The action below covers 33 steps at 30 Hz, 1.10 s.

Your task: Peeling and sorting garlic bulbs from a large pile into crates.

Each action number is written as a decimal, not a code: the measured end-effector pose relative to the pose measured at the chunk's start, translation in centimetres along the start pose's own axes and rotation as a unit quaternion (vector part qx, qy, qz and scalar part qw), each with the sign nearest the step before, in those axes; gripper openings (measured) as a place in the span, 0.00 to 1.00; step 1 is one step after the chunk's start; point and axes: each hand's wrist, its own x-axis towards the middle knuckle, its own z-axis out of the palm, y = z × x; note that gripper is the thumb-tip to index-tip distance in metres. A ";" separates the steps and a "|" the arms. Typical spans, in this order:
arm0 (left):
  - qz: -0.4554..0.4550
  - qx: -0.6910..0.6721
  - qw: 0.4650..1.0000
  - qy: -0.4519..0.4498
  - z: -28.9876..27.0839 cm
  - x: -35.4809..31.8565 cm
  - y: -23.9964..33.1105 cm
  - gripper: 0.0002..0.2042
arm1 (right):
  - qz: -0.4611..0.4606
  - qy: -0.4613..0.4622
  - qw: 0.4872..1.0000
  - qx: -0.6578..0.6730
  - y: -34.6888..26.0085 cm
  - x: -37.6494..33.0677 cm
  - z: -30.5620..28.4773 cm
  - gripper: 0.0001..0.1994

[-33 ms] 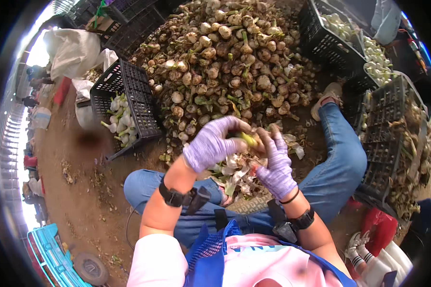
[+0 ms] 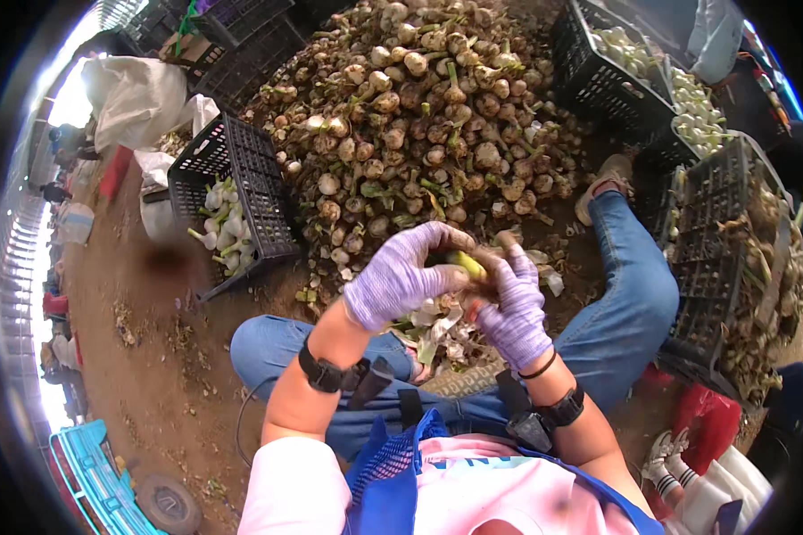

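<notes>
Both hands in knitted purple gloves meet at picture centre, closed around one garlic bulb [image 2: 473,267] with a yellow-green stalk stub: left hand [image 2: 401,278] grips it from nine o'clock, right hand [image 2: 513,308] from four o'clock. Papery white skins [image 2: 437,325] lie beneath. At twelve o'clock, a knobbly garlic heap [image 2: 419,116]; at ten, a black lattice crate [image 2: 241,192].

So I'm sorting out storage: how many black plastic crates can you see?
4 clearly: one on the left, one top left, one top right, one far right. More may be hidden.
</notes>
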 end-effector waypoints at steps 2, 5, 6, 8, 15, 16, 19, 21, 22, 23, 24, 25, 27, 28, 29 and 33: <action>0.125 0.086 0.988 0.024 1.5 -1.3 -0.3 0.21 | -0.028 0.018 0.996 0.088 1.0 -0.4 -0.4 0.19; 0.119 0.209 0.970 0.044 2.3 -2.5 -0.1 0.20 | 0.116 -0.050 0.891 0.435 1.2 -2.6 -1.5 0.20; 0.074 0.223 0.971 0.038 2.4 -2.8 0.0 0.18 | 0.112 -0.049 0.893 0.433 1.4 -3.1 -2.1 0.20; 0.062 0.198 0.977 0.058 2.6 -3.1 0.1 0.18 | 0.137 -0.105 0.885 0.433 1.4 -3.8 -2.9 0.28; 0.170 0.075 0.977 0.100 4.8 -4.3 -2.3 0.30 | 0.174 -0.022 0.769 0.614 -1.7 -3.8 -3.5 0.30; 0.148 0.152 0.975 0.068 5.7 -4.5 -2.7 0.34 | 0.160 -0.020 0.727 0.667 -2.5 -3.7 -3.6 0.29; 0.111 -0.016 0.993 0.029 7.3 -4.6 -4.4 0.41 | 0.175 -0.029 0.738 0.651 -1.6 -3.8 -3.6 0.29; 0.116 -0.073 0.988 0.072 7.9 -4.9 -4.1 0.42 | 0.136 -0.027 0.800 0.584 -1.0 -3.6 -3.7 0.30; 0.115 -0.073 0.988 0.071 7.7 -4.9 -4.4 0.42 | 0.066 0.085 0.833 0.543 -1.1 -4.0 -3.6 0.31; 0.130 -0.003 0.988 0.081 7.2 -5.0 -4.6 0.41 | 0.016 0.097 0.863 0.496 -1.8 -3.5 -4.6 0.28; 0.143 0.068 0.983 0.092 6.8 -5.3 -4.6 0.39 | -0.033 0.108 0.887 0.447 -2.4 -3.1 -5.8 0.26; 0.161 0.067 0.980 0.094 6.7 -5.5 -4.4 0.40 | -0.059 0.131 0.943 0.299 -1.7 -3.3 -6.9 0.24; 0.146 0.088 0.981 0.095 6.4 -5.7 -4.2 0.40 | -0.150 0.154 0.967 0.138 -2.3 -2.4 -7.4 0.18; 0.131 0.108 0.981 0.096 6.3 -5.9 -4.1 0.39 | -0.185 0.149 0.966 0.100 -2.3 -2.3 -7.4 0.17; 0.131 0.107 0.981 0.096 6.2 -5.9 -4.3 0.39 | -0.184 0.148 0.966 0.100 -2.4 -2.3 -7.5 0.17; 0.124 0.032 0.990 0.065 7.2 -6.7 -3.1 0.35 | 0.094 0.076 0.839 0.530 -4.8 -2.7 -8.2 0.14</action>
